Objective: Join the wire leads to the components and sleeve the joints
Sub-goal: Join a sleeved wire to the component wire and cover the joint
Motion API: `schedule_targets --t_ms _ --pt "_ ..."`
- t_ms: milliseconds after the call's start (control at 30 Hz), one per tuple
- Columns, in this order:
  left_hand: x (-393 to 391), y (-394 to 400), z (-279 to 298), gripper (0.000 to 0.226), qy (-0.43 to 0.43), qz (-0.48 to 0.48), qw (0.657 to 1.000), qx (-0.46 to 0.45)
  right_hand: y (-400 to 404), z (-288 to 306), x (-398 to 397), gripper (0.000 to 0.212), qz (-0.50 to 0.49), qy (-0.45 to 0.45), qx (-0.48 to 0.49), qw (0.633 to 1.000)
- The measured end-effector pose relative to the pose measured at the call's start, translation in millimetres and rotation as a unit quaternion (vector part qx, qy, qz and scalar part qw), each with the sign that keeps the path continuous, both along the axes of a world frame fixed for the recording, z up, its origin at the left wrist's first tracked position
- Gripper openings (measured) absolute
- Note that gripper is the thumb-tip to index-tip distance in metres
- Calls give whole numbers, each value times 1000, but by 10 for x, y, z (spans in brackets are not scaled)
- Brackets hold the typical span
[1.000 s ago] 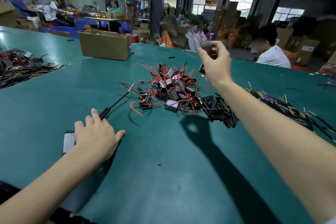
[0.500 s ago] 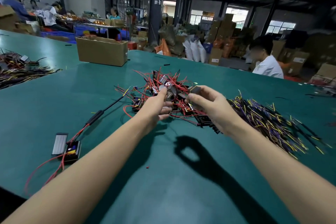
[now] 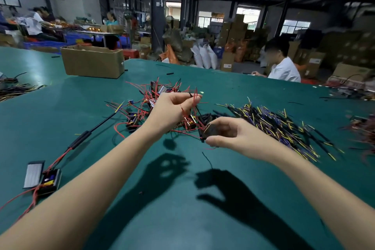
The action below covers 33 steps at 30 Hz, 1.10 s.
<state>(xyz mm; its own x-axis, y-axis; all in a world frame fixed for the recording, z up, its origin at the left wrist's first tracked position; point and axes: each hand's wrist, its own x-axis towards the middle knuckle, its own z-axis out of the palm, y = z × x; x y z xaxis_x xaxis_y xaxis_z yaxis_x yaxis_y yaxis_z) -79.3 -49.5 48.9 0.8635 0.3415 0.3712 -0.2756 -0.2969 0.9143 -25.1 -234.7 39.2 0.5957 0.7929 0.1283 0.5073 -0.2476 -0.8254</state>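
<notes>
Teal-green surface (image 3: 203, 209). Red leads (image 3: 154, 95) tangled over black components (image 3: 133, 121). Yellow-tipped dark wires (image 3: 284, 126), perhaps purple in part. Plain brown cardboard box (image 3: 92, 64). Black sleeving (image 3: 80, 140).

Both forearms are bare right up to the frame's edge, the left hand (image 3: 172, 107) and right hand (image 3: 233, 134) ungloved, without rings or watch.

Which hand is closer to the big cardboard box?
Left. The left hand is raised over the red wire pile, nearer the cardboard box at far left. The right hand sits lower and farther right.
</notes>
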Motion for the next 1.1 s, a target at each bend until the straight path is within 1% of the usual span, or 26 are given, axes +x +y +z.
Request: schedule_targets --t_ms 33,100,167,233,300,367,467,533,600,667,733,800,867,967,1100 --pt "-12 -31 31 21 -23 3 999 33 -27 37 -21 36 -8 1 6 1000" --pt "-32 -110 88 17 -64 23 991 112 -57 122 -43 41 -60 -24 75 995" --pt "-47 -185 142 17 -95 52 976 190 -64 209 -59 47 -124 -51 163 977" --pt "-60 -258 197 19 -116 75 955 263 -41 276 -86 47 -146 -64 217 963" --pt "-74 -334 246 22 -113 90 934 328 8 330 -140 36 -154 -74 249 953" --pt "-85 -374 287 24 -113 84 929 342 42 379 -168 17 -170 -78 283 941" --pt "-121 -377 314 30 -110 43 950 290 34 391 -143 9 -177 -58 298 936" --pt "-158 -386 293 28 -95 26 968 232 18 370 -118 7 -178 -36 307 934" --pt "-179 -379 260 20 -84 31 988 128 -5 334 -86 10 -193 -3 331 924" --pt "-198 -339 234 16 -77 22 997 5 -54 284 -37 16 -218 33 350 910" --pt "-217 -267 206 16 -71 -18 993 -98 -121 228 13 19 -242 68 354 901" --pt "-241 -206 165 18 -64 -53 984 -157 -176 170 51 20 -261 98 346 896" --pt "-243 -172 113 20 -48 -54 986 -152 -187 106 64 22 -271 131 332 894" --pt "-230 -142 61 21 -19 -24 995 -99 -158 -25 40 22 -274 175 298 898" --pt "-213 -146 43 20 28 -42 997 -60 -113 -167 -16 17 -240 182 288 909"
